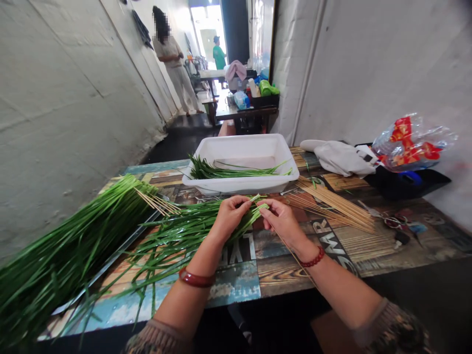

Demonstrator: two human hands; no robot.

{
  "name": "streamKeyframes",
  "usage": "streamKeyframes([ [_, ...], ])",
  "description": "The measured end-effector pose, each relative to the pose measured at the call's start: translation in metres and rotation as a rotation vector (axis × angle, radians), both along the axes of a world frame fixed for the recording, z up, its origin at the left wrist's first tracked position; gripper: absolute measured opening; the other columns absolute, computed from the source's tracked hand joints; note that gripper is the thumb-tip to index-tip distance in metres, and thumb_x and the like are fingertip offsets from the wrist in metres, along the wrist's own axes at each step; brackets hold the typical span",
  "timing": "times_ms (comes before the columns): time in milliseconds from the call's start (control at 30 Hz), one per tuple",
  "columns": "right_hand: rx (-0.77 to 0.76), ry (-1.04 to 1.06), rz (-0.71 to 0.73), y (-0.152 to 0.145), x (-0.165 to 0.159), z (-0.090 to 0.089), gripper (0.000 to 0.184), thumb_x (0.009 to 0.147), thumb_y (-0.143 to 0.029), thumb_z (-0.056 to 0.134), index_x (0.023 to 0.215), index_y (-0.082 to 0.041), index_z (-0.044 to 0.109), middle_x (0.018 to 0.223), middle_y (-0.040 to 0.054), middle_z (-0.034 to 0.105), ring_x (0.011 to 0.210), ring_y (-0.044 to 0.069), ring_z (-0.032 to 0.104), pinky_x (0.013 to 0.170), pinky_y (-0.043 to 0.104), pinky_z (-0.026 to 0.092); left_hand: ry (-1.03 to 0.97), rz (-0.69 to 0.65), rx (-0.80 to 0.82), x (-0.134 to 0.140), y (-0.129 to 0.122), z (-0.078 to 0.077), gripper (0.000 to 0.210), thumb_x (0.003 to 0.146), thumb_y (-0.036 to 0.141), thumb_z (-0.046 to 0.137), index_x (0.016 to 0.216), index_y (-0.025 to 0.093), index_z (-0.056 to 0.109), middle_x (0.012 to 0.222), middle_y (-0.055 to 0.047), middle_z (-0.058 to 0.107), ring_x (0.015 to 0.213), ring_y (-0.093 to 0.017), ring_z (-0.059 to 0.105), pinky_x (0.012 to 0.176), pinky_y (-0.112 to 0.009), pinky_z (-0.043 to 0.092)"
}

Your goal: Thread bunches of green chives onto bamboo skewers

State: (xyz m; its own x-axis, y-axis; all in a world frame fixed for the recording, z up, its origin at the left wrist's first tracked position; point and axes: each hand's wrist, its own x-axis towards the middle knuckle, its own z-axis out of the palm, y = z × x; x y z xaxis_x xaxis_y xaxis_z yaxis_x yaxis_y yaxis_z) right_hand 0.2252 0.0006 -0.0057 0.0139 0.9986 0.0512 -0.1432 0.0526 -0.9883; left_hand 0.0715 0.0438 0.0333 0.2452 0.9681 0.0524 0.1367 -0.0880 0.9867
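Observation:
My left hand [233, 212] pinches the pale stem ends of some garlic chives [180, 231], whose green leaves trail away to the left over the table. Fingertip to fingertip with it, my right hand [283, 222] is closed on a thin bamboo skewer [295, 255] that slants down toward the table's front edge. The skewer's tip is hidden at the fingers, close to the stem ends. Just beyond both hands stands a white plastic tub [239, 187] with more chives [236, 171] lying in it.
A large heap of chives [81, 241] fills the left side, with several skewers [157, 201] on it. Loose skewers [335, 204], keys [400, 238], a white cap [339, 156] and a plastic bag [413, 147] lie to the right. Two people stand farther back.

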Motion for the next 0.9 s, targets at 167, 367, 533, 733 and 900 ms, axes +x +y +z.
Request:
streamKeyframes([
  [167, 0.008, -0.030, -0.024, 0.000, 0.000, 0.001, 0.034, 0.080, -0.042, 0.064, 0.101, -0.015, 0.069, 0.047, -0.0067, 0.051, 0.038, 0.007, 0.043, 0.037, 0.018, 0.030, -0.078, -0.038, -0.073, 0.004, 0.001, -0.001, 0.026, 0.069, 0.036, 0.073, 0.074, 0.011, 0.070, 0.061, 0.002, 0.059, 0.055, -0.007, 0.044, 0.054, -0.020, 0.033],
  [367, 0.061, -0.077, -0.026, -0.001, 0.001, 0.001, 0.028, 0.082, -0.037, 0.064, 0.099, -0.016, 0.071, 0.050, -0.0062, 0.052, 0.042, 0.008, 0.046, 0.041, 0.020, 0.033, -0.154, -0.074, -0.156, -0.002, -0.005, -0.009, 0.025, 0.069, 0.036, 0.074, 0.073, 0.012, 0.069, 0.058, 0.004, 0.055, 0.053, -0.006, 0.041, 0.052, -0.018, 0.031],
  [533, 0.067, -0.079, -0.023, -0.002, 0.002, 0.001, 0.026, 0.083, -0.037, 0.064, 0.098, -0.016, 0.071, 0.049, -0.0056, 0.054, 0.044, 0.008, 0.046, 0.043, 0.021, 0.033, -0.216, -0.082, -0.200, -0.004, -0.007, -0.006, 0.021, 0.069, 0.033, 0.075, 0.073, 0.013, 0.070, 0.059, 0.004, 0.057, 0.053, -0.006, 0.043, 0.053, -0.019, 0.033],
  [733, 0.065, -0.071, -0.025, -0.001, 0.003, -0.001, 0.025, 0.083, -0.036, 0.064, 0.096, -0.016, 0.069, 0.050, -0.0061, 0.053, 0.043, 0.008, 0.045, 0.045, 0.021, 0.032, -0.227, -0.083, -0.186, -0.002, -0.008, -0.007, 0.021, 0.068, 0.031, 0.076, 0.081, 0.013, 0.075, 0.070, 0.000, 0.067, 0.059, -0.009, 0.050, 0.058, -0.020, 0.038],
  [900, 0.073, -0.073, -0.026, -0.001, 0.003, -0.002, 0.026, 0.083, -0.038, 0.064, 0.097, -0.016, 0.069, 0.051, -0.0062, 0.053, 0.044, 0.008, 0.045, 0.045, 0.022, 0.032, -0.234, -0.087, -0.181, -0.003, -0.009, -0.009, 0.020, 0.069, 0.032, 0.075, 0.078, 0.014, 0.074, 0.070, 0.000, 0.067, 0.060, -0.009, 0.051, 0.059, -0.021, 0.038],
])
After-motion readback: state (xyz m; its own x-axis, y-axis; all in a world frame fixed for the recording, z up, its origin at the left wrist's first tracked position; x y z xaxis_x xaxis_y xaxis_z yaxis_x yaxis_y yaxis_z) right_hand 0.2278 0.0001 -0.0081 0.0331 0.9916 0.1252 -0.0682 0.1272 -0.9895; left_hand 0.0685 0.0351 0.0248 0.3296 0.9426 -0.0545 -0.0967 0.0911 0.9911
